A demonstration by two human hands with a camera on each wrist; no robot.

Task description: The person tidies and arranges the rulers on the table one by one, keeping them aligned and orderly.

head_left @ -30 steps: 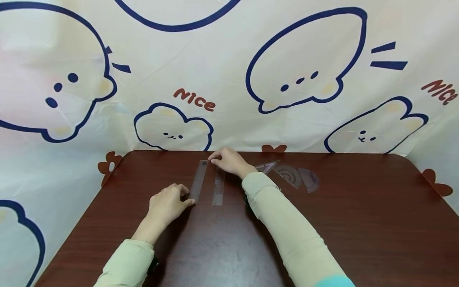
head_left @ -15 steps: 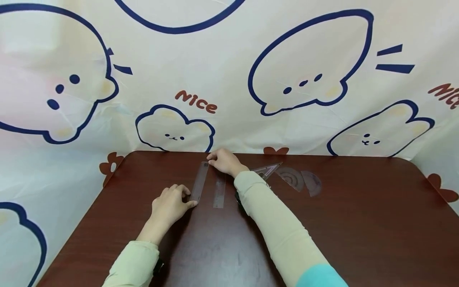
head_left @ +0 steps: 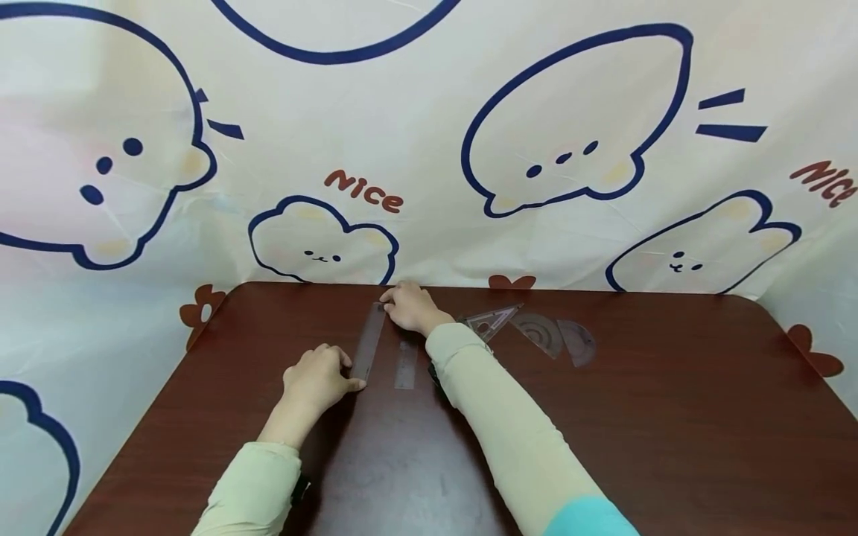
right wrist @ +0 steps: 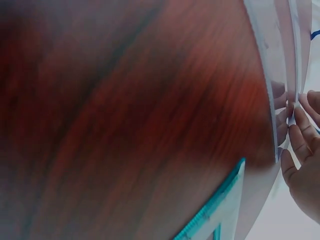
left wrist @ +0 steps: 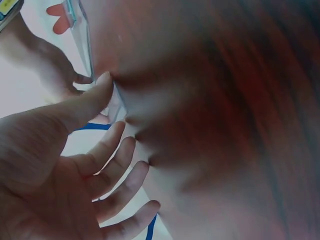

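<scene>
Two clear rulers lie lengthwise on the dark table, side by side and apart. My left hand (head_left: 315,380) holds the near end of the left ruler (head_left: 369,342) between thumb and fingers. In the left wrist view its thumb (left wrist: 105,87) is at the ruler and the other fingertips rest along the tabletop. At the far end of that same ruler, my right hand (head_left: 410,307) pinches the tip with thumb and index finger. The second ruler (head_left: 406,366) lies just right, its far part hidden under the right hand.
Right of the right forearm lie a clear set square (head_left: 492,321), a clear piece with curved arcs (head_left: 539,331) and a clear protractor (head_left: 576,341). A printed white cloth (head_left: 429,149) stands behind the table's far edge.
My right hand has shifted slightly left and nearer, onto the left ruler's far end. More of the set square shows, and less of the second ruler. The left hand stays at the near end.
</scene>
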